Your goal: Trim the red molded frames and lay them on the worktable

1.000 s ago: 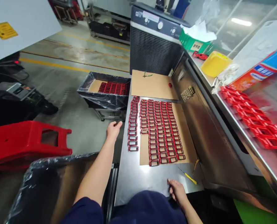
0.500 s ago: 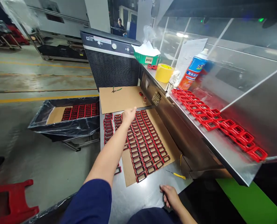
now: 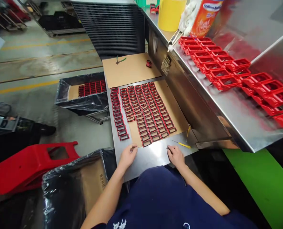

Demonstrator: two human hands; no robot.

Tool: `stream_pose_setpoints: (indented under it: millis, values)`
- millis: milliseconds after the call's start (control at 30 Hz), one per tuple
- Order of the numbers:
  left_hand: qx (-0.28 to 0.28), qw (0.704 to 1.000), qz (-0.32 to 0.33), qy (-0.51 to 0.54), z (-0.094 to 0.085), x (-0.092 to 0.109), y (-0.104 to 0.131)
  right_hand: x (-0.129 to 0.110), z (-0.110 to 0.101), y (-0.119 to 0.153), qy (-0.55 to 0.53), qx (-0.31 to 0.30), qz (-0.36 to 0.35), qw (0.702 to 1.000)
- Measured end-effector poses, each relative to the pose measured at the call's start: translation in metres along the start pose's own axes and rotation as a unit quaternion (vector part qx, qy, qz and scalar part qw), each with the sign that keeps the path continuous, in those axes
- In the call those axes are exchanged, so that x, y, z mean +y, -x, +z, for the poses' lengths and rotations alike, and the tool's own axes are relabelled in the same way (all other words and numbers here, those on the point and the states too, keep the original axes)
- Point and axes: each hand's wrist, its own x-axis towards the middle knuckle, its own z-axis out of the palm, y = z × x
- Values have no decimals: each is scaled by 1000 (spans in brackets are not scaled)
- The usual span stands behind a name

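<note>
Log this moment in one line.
left hand: near red-black frames, grip unclear | right hand: near yellow-handled pick, grip unclear | frames: in rows

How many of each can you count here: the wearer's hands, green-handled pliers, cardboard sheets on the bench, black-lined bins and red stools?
Hands (left hand, right hand): 2
Green-handled pliers: 1
Cardboard sheets (far sheet, near sheet): 2
Black-lined bins (far bin, near bin): 2
Red stool: 1
Total: 8
</note>
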Motion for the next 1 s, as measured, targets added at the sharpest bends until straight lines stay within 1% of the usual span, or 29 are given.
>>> stream_pose_setpoints:
  millis: [67, 167, 233, 267, 333, 400, 467, 533, 600, 667, 733, 833, 867, 900, 933, 1000]
  values:
    - [9, 997, -26, -66, -5, -1, -33, 8, 1, -2, 22, 5, -43, 999]
    - [18, 986, -60, -157, -9, 3, -100, 21, 1, -4, 36, 14, -98, 994]
    - [3, 976, -80, -203, -8, 8, -140, 28, 0, -5, 37, 16, -126, 991]
    - [-9, 971, -88, -221, -6, 11, -155, 31, -1, -5, 35, 18, -137, 990]
    - [-32, 964, -103, -244, -1, 16, -174, 34, -2, -4, 30, 24, -150, 988]
    - [-50, 959, -115, -253, 5, 20, -179, 36, -1, -3, 23, 35, -152, 988]
    - [-61, 959, -128, -246, 7, 23, -175, 36, 1, -2, 17, 46, -144, 988]
    - [-67, 962, -144, -224, 6, 28, -169, 34, 4, -1, 11, 55, -131, 990]
    - [-65, 967, -163, -183, 1, 36, -161, 32, 5, -2, 3, 61, -113, 992]
    - [-58, 974, -184, -122, -6, 47, -146, 28, 4, -2, -6, 66, -91, 994]
    - [-58, 977, -200, -38, -10, 61, -119, 23, 1, -3, -18, 68, -66, 995]
    - [-82, 969, -209, 105, -11, 86, -57, 15, -5, -2, -40, 63, -22, 997]
    - [-93, 960, -212, 155, -11, 96, -34, 13, -7, -2, -49, 60, -7, 997]
    - [-107, 944, -217, 225, -11, 105, -14, 11, -9, -3, -59, 58, 10, 997]
    - [-120, 913, -228, 315, -13, 114, 4, 8, -10, -3, -70, 56, 26, 996]
    - [-131, 849, -255, 444, -17, 128, 30, 3, -14, -6, -99, 53, 58, 992]
